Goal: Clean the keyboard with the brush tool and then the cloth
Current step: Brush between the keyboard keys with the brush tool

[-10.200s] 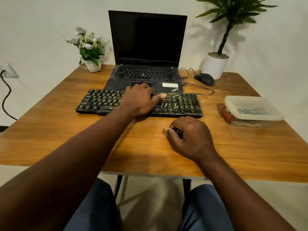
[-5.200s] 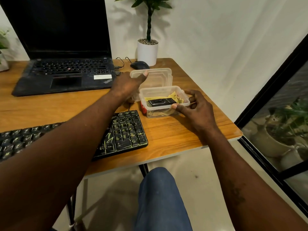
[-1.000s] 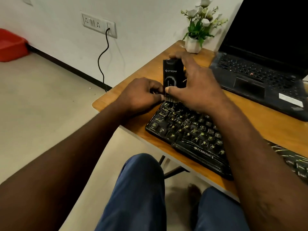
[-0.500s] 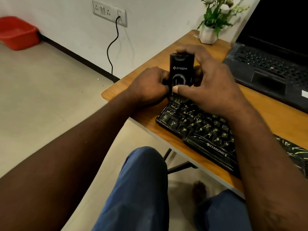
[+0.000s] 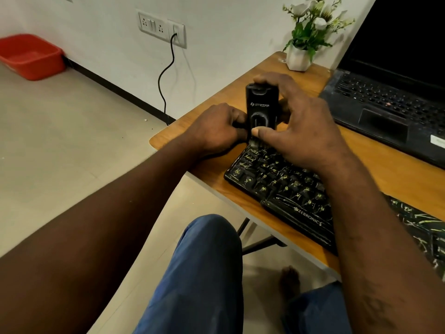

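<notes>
A black brush tool [image 5: 261, 106] stands upright over the far left corner of the black keyboard [image 5: 284, 186], its bristles down on the keys. My right hand [image 5: 303, 131] grips the tool, thumb on its front and fingers over its top and far side. My left hand [image 5: 216, 130] is curled against the tool's lower left side, resting at the keyboard's left end. The cloth is out of view.
An open black laptop [image 5: 390, 100] sits behind the keyboard on the wooden table [image 5: 375, 169]. A small white pot of flowers [image 5: 299, 59] stands at the table's far corner. The table edge runs just left of my left hand. A wall socket with a cable [image 5: 166, 88] and a red tub [image 5: 30, 56] lie beyond.
Both hands and the brush tool stay at the keyboard's left end; the tool has shifted only slightly on the keys. My view has shifted a little.
</notes>
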The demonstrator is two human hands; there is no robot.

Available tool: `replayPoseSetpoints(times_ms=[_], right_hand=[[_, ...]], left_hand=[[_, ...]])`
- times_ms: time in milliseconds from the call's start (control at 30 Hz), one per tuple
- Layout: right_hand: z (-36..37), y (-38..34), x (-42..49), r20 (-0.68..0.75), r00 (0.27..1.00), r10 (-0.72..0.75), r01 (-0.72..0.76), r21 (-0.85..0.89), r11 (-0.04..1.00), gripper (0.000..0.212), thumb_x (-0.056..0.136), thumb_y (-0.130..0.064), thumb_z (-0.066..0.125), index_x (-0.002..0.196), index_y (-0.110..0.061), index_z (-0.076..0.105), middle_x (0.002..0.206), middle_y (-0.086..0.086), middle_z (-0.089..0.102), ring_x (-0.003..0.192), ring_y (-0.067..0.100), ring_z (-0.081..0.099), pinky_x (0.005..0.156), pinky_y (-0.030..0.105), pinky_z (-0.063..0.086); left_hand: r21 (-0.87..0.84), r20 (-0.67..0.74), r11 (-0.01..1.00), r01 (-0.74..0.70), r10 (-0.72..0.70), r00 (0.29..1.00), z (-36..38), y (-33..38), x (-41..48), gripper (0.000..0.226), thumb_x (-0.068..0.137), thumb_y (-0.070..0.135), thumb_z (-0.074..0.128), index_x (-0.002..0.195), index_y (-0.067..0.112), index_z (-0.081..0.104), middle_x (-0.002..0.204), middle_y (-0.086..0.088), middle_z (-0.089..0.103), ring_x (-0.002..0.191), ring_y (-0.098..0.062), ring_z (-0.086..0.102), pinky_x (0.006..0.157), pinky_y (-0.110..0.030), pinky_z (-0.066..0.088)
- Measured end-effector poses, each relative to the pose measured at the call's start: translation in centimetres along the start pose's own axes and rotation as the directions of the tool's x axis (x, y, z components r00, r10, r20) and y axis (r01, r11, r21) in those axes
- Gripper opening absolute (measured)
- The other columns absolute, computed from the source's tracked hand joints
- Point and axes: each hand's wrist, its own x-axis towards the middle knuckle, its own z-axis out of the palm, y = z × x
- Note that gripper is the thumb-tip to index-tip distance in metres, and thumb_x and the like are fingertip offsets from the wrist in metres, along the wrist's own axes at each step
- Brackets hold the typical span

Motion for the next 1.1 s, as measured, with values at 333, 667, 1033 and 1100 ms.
replayPoseSetpoints(times_ms=[333, 667, 1033, 1100], right_hand=[[0.2, -0.2, -0.3, -0.03, 1.0, 0.005, -0.003, 0.052, 0.999, 0.078, 0.081, -0.022, 0.082, 0.146, -0.042, 0.045, 0.113, -0.013, 0.066, 0.09, 0.01, 0.071, 0.072, 0.036, 0.065], [0.1, -0.1, -0.2, -0.022, 1.0, -0.022, 0.024, 0.134, 0.991, 0.078, 0.08, -0.022, 0.082, 0.146, -0.042, 0.045, 0.124, -0.008, 0.066, 0.097, 0.012, 0.071, 0.077, 0.039, 0.065], [0.2, -0.3, -0.4, -0.001, 0.999, -0.043, 0.043, 0.148, 0.988, 0.079, 0.079, -0.022, 0.082, 0.146, -0.042, 0.045, 0.125, -0.009, 0.066, 0.099, 0.01, 0.071, 0.078, 0.037, 0.065], [0.4, -0.5, -0.6, 0.029, 0.998, -0.056, 0.052, 0.129, 0.99, 0.079, 0.079, -0.023, 0.083, 0.146, -0.042, 0.046, 0.123, -0.009, 0.067, 0.096, 0.012, 0.072, 0.076, 0.036, 0.065]], left_hand=[[-0.002, -0.007, 1.0, -0.02, 0.02, 1.0, 0.0, 0.0, -0.1, 0.017, 0.094, 0.015, 0.071, 0.079, 0.022, 0.072, 0.063, 0.013, 0.066, 0.056, -0.002, 0.058, 0.059, -0.036, 0.049], [-0.051, -0.015, 0.999, -0.003, 0.002, 1.0, 0.1, -0.4, 0.2, 0.021, 0.094, 0.016, 0.071, 0.073, 0.02, 0.069, 0.066, 0.001, 0.067, 0.052, -0.007, 0.056, 0.059, -0.031, 0.045], [0.025, -0.062, 1.0, -0.006, 0.008, 0.998, 0.2, -0.7, 0.7, 0.028, 0.093, 0.011, 0.069, 0.07, 0.027, 0.064, 0.07, 0.006, 0.068, 0.065, -0.014, 0.065, 0.064, -0.033, 0.053], [0.06, -0.065, 0.997, -0.037, 0.041, 0.997, 0.3, -0.9, 0.8, 0.017, 0.093, 0.018, 0.068, 0.076, 0.021, 0.066, 0.073, 0.001, 0.068, 0.068, -0.017, 0.065, 0.066, -0.037, 0.056]])
